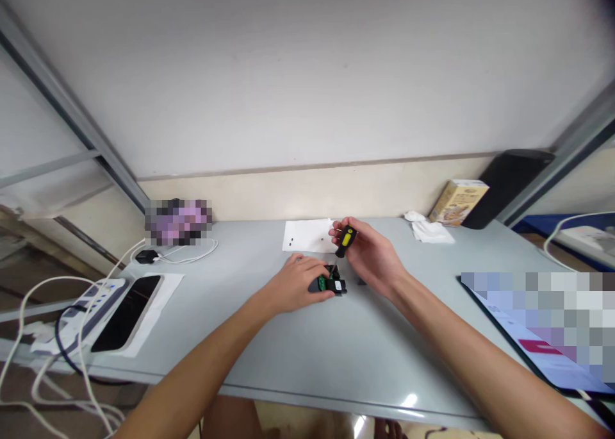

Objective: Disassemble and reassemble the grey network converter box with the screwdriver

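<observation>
A small black device with an exposed green circuit board (pixel 337 286) lies on the grey table. Around its left side my left hand (pixel 302 284) is closed, thumb along the near edge and fingers over the far edge. My right hand (pixel 368 250) grips a black and yellow screwdriver (pixel 346 239) by its handle. The shaft slants down to the device, and its tip meets the board area; the exact contact point is too small to make out. Behind the hands, a white paper sheet (pixel 306 236) bears a few tiny dark pieces.
To the left are a phone (pixel 127 314), a power strip (pixel 103 304) with looping white cables and a black charger (pixel 147 256). At the back right stand a yellow carton (pixel 456 202), crumpled tissue (pixel 430 229) and a black case (pixel 509 186). A tablet (pixel 538 336) lies at right.
</observation>
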Demonstrator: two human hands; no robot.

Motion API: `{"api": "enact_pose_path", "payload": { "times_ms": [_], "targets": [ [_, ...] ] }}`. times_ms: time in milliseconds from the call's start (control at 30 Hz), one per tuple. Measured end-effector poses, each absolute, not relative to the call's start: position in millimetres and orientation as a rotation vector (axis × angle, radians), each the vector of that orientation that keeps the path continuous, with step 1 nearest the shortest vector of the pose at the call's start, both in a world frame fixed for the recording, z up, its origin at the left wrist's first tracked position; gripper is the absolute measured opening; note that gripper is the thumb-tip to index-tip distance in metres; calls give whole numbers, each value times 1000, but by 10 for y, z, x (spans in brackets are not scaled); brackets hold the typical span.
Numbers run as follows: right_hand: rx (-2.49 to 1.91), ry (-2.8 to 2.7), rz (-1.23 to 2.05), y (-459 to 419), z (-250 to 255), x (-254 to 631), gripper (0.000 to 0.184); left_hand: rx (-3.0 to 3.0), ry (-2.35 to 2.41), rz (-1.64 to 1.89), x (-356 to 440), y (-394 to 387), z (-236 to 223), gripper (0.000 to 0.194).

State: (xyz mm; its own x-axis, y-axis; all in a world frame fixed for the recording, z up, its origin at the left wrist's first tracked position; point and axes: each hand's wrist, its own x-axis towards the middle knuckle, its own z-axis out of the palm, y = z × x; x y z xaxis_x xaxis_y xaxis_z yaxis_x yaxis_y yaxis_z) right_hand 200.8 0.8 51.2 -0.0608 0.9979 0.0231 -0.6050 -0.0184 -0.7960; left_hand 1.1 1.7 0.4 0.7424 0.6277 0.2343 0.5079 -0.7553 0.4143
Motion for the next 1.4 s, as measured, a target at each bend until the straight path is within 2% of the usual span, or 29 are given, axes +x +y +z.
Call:
{"api": "enact_pose_path", "payload": {
  "times_ms": [233,567,700,1033,1267,1400],
  "targets": [
    [-685,-725,1523,13,519,2026,22,2614,872,531,14,8,12,20],
    [-589,-809,1510,10,562,1996,39,2593,866,536,8,4,24,21],
    [-562,-731,1534,35,542,2010,27,2589,872,533,7,6,20,22],
    [-601,-768,1534,30,504,2021,18,2588,869,535,10,5,18,22],
    [-682,-760,1521,9,546,2004,39,2596,870,541,15,7,14,21],
    [-623,-795,1523,21,521,2007,39,2595,864,550,15,4,15,21]
  ]
}}
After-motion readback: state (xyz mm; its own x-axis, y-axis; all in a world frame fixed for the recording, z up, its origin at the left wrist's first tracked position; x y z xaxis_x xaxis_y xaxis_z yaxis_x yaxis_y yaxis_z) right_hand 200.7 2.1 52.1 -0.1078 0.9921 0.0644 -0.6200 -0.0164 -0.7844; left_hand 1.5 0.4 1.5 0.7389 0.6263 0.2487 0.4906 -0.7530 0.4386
